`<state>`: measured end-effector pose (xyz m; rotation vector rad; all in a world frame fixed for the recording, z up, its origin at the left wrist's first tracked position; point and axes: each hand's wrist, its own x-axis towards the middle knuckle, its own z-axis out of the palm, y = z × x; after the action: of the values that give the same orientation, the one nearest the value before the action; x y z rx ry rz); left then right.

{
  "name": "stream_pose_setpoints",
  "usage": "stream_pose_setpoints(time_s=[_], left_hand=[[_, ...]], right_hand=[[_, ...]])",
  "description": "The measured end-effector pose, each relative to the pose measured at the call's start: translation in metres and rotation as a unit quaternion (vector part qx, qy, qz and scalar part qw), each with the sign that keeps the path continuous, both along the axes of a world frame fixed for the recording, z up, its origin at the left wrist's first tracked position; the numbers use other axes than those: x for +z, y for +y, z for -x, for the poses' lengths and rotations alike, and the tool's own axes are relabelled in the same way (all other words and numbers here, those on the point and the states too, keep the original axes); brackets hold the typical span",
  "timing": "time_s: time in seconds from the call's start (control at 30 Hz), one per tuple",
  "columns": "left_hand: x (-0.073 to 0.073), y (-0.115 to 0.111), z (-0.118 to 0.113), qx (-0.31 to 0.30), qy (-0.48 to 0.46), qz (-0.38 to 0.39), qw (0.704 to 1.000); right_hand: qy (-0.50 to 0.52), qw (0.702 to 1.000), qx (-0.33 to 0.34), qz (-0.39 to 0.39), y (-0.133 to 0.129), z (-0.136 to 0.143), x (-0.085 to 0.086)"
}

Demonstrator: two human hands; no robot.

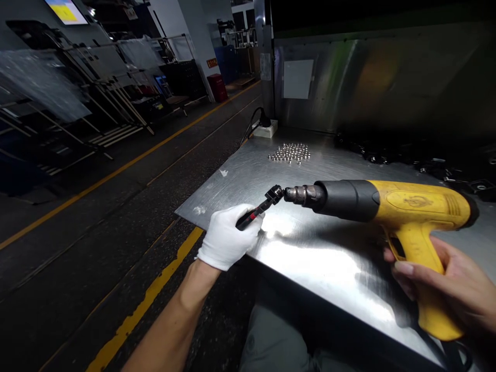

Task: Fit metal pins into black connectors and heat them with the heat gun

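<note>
My left hand [230, 235], in a white glove, is closed around a slim black tool with a red mark [252, 215]; its exact kind is unclear. At the far end of that tool sits a small black part [275, 193] with a shiny metal piece. My right hand [445, 279] is bare and wraps the handle of a yellow heat gun [416, 202] with a dark front sleeve. The gun's metal nozzle [304, 195] points left, its tip right beside the black part. Both are held above the metal table [236, 183].
Several small shiny metal pieces [290, 152] stand grouped toward the table's back. Behind them is a white power strip [265, 128] with a black plug. Dark parts [380, 155] lie along the back right. Racks [104, 88] stand across the aisle at left.
</note>
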<state>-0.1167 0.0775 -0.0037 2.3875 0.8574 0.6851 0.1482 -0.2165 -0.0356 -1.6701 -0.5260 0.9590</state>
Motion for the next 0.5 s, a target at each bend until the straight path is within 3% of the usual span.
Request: stream_pose_setpoints(time_s=[0.5], left_hand=[[-0.0095, -0.0087, -0.0024, 0.041, -0.033, -0.04, 0.998]], right_hand=[[0.028, 1.0, -0.004, -0.004, 0.0031, 0.0047, -0.0005]])
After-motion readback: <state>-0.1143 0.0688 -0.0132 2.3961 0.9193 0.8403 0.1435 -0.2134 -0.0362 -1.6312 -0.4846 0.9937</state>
